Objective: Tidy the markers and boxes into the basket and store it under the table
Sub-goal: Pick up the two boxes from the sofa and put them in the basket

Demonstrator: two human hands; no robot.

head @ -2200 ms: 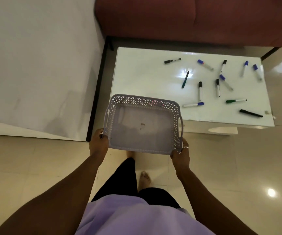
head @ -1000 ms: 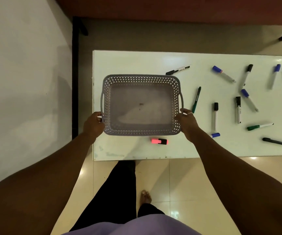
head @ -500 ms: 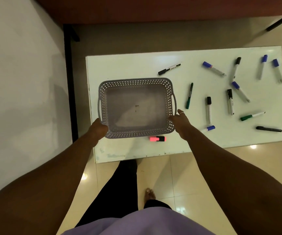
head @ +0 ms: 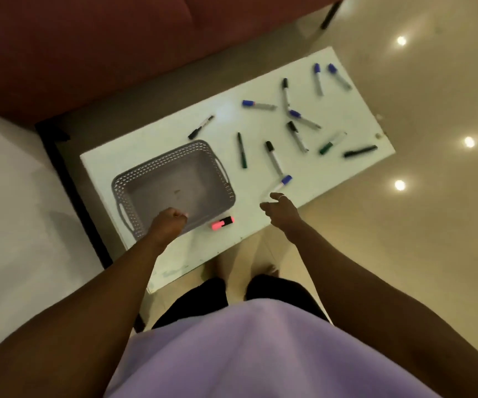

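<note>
Head cam: basket [head: 174, 182] sits empty on the table [head: 332, 176], markers [head: 242, 150] all loose. Left hand [head: 169, 224] curled at its rim, grip unclear; right hand [head: 281, 209] relaxed, near a blue marker [head: 282, 181].

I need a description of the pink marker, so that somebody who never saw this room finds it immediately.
Find the white table before the red sofa, then the grey basket at its left end. The pink marker lies on the table beside the basket's near right corner. It alone is pink, short and thick; the other markers are slim with blue, black or green caps.
</note>
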